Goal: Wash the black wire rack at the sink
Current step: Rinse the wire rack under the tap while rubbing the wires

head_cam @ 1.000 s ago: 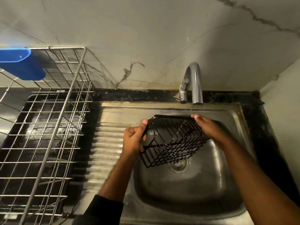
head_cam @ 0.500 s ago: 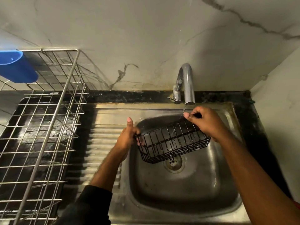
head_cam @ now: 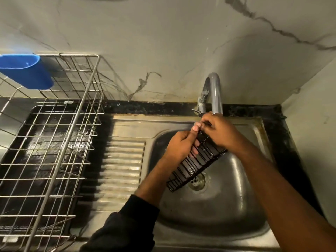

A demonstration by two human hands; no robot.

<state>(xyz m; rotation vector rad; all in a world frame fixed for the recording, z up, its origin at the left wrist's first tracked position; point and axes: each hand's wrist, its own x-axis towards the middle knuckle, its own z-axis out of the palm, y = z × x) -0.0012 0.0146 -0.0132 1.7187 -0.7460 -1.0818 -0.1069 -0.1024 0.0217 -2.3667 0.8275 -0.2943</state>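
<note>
Over the steel sink [head_cam: 245, 206] basin, left hand [head_cam: 180, 148] and right hand [head_cam: 221, 133] both grip the black wire rack [head_cam: 192, 166], tilted steeply under the tap [head_cam: 214, 91]. It looks light, stiff and wet-slick; rim wires offer the surest hold. Leftward, a dish drainer [head_cam: 54, 142] with blue cup [head_cam: 27, 71] stands on the dark countertop below marble wall.

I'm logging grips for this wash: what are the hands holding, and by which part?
Both hold the black wire rack over the sink: the left hand grips its upper left side, the right hand its top end near the tap.
</note>
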